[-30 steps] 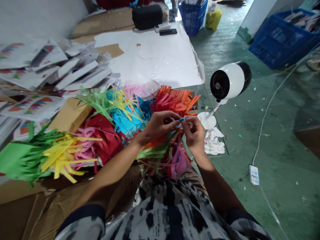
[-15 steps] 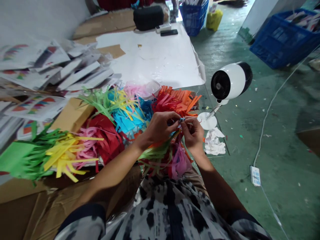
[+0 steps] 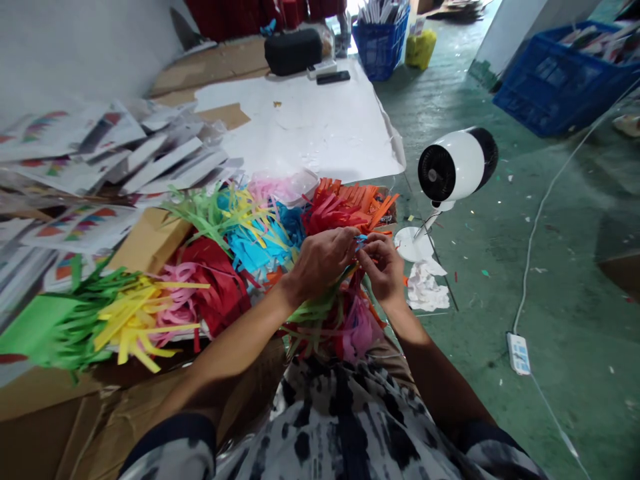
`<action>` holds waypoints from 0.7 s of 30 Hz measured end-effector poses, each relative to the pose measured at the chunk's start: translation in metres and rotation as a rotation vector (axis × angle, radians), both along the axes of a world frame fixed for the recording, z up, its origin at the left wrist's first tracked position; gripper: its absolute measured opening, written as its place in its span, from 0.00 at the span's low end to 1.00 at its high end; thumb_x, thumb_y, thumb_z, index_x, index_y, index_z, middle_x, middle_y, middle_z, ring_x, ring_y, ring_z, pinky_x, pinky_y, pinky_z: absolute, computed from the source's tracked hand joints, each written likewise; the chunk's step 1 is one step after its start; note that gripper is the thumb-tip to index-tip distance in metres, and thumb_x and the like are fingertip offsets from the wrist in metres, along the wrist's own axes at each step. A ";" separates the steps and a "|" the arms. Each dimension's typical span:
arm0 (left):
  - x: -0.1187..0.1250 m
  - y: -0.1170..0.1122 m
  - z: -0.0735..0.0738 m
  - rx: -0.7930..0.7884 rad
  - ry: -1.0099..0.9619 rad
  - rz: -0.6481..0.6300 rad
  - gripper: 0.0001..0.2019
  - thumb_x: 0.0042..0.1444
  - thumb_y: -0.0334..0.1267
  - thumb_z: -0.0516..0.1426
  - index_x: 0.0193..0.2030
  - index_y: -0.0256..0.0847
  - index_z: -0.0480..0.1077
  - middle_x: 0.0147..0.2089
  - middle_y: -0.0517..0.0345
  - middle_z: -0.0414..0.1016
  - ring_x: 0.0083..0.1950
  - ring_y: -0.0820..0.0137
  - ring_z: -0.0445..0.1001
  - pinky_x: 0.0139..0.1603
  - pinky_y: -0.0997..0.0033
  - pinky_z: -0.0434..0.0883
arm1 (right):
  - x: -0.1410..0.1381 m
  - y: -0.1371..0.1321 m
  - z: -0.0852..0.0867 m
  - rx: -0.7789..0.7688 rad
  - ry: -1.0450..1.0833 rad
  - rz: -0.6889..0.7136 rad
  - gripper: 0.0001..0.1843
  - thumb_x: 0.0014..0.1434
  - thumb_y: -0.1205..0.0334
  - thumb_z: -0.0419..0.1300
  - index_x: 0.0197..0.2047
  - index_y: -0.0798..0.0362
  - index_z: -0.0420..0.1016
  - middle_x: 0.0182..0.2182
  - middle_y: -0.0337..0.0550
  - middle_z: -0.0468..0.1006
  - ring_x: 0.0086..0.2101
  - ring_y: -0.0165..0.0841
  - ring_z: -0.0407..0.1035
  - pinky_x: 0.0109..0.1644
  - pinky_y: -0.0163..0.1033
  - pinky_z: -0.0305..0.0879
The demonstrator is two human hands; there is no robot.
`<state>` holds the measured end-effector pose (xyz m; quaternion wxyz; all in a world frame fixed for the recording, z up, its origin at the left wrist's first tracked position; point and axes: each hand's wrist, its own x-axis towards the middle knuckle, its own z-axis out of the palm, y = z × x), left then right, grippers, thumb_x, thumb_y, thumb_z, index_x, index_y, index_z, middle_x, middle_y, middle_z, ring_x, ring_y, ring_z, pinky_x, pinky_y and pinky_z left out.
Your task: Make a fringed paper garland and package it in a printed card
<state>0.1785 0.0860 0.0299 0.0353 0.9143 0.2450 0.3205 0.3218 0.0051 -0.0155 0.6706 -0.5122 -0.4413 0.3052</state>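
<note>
My left hand (image 3: 325, 259) and my right hand (image 3: 383, 267) meet above my lap, both closed in a pinch. Between their fingertips is a small blue paper strip (image 3: 361, 240); its lower part is hidden by the fingers. Beneath the hands hangs a tissue paper tassel (image 3: 361, 327) with pink, red and green strips. Left of my left hand lies blue fringed paper (image 3: 260, 248). Just beyond the hands are red and orange fringes (image 3: 350, 207). Farther left are dark red fringes (image 3: 215, 283), yellow strips (image 3: 133, 320) and green fringed paper (image 3: 45, 327).
Packaged printed sheets (image 3: 80, 227) pile up at the left, near a tan box (image 3: 150, 241). A white fan (image 3: 457, 163) stands on the floor at right, beside crumpled white paper (image 3: 427, 287). A power strip (image 3: 519, 353) and cord lie farther right. Blue crates (image 3: 565, 80) stand behind.
The view has shifted slightly. Both hands stay together over my lap, and the blue strip between the fingertips shows a little more, at a different angle.
</note>
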 end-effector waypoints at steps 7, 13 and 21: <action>-0.001 -0.003 0.001 0.052 0.044 -0.057 0.06 0.73 0.38 0.55 0.48 0.41 0.72 0.37 0.54 0.81 0.36 0.67 0.78 0.35 0.69 0.65 | -0.001 0.003 -0.002 0.002 0.071 -0.019 0.14 0.64 0.51 0.68 0.32 0.50 0.74 0.44 0.47 0.79 0.45 0.36 0.74 0.43 0.39 0.71; -0.003 -0.005 0.008 -0.038 -0.048 -0.170 0.04 0.69 0.35 0.59 0.48 0.40 0.73 0.41 0.53 0.84 0.39 0.66 0.81 0.40 0.68 0.71 | -0.002 0.001 -0.003 -0.021 0.135 -0.027 0.15 0.63 0.49 0.68 0.33 0.50 0.72 0.42 0.45 0.81 0.40 0.34 0.74 0.41 0.38 0.70; 0.002 0.001 0.013 -0.788 -0.355 -0.074 0.12 0.65 0.47 0.65 0.45 0.40 0.78 0.39 0.56 0.83 0.38 0.70 0.82 0.40 0.73 0.76 | -0.005 -0.001 0.002 0.008 0.083 -0.059 0.14 0.63 0.50 0.67 0.34 0.48 0.71 0.40 0.42 0.78 0.37 0.32 0.72 0.37 0.37 0.68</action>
